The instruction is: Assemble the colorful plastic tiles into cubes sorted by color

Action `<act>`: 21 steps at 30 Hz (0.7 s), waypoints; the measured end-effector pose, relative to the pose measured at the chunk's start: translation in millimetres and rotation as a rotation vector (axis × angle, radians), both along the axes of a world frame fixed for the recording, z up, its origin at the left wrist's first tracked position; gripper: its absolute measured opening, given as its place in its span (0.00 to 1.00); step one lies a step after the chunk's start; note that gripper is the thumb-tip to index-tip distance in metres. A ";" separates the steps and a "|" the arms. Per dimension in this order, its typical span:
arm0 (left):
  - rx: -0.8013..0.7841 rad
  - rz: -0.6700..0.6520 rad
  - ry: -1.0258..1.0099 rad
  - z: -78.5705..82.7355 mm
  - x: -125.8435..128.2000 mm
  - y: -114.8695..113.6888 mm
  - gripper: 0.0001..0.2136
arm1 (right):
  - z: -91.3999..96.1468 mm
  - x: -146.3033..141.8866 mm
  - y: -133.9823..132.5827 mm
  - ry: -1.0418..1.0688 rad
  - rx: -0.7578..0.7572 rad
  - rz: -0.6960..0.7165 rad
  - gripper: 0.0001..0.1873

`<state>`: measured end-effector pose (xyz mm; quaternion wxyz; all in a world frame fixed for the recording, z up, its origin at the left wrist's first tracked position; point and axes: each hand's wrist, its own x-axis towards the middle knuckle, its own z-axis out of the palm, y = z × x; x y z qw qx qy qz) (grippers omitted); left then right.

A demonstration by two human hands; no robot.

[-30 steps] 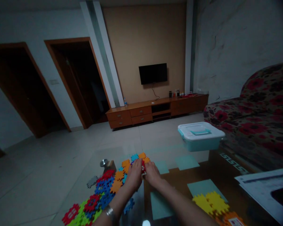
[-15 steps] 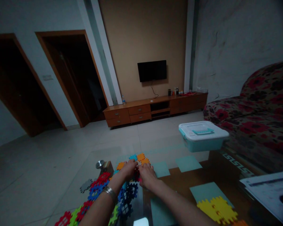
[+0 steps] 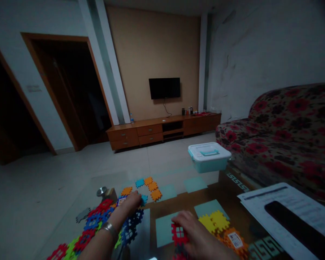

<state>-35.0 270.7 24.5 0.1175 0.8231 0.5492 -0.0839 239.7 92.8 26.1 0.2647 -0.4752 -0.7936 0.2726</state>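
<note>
Nr sofa (image 3: 287,133), lidded teal box (image 3: 209,165), contents hidden; R hand (image 3: 193,231) gripping red pc (image 3: 178,233), L hand (image 3: 130,203) grip unclear.

Home living room: flat-screen TV (image 3: 164,88) on far wall (image 3: 154,47), wooden TV cabinet (image 3: 150,134) below, floral sofa (image 3: 287,135) right, glass coffee table (image 3: 178,205) near.

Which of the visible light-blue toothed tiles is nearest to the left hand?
The light-blue tile immediately right of the left hand in the picture. The other light-blue tile clearly visible lies farther away, beside an orange tile.
</note>
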 end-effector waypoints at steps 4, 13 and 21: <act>0.042 -0.009 0.011 3.1 -0.2 -2.0 0.12 | -4.6 25.5 -33.3 -0.106 0.021 0.017 0.30; -0.017 -0.006 -0.132 6.6 0.1 -16.2 0.14 | -30.0 27.1 -36.7 -0.188 0.138 -0.027 0.15; 0.059 0.007 -0.075 -1.1 4.3 -12.3 0.11 | -46.8 27.0 -35.4 -0.227 0.168 -0.057 0.15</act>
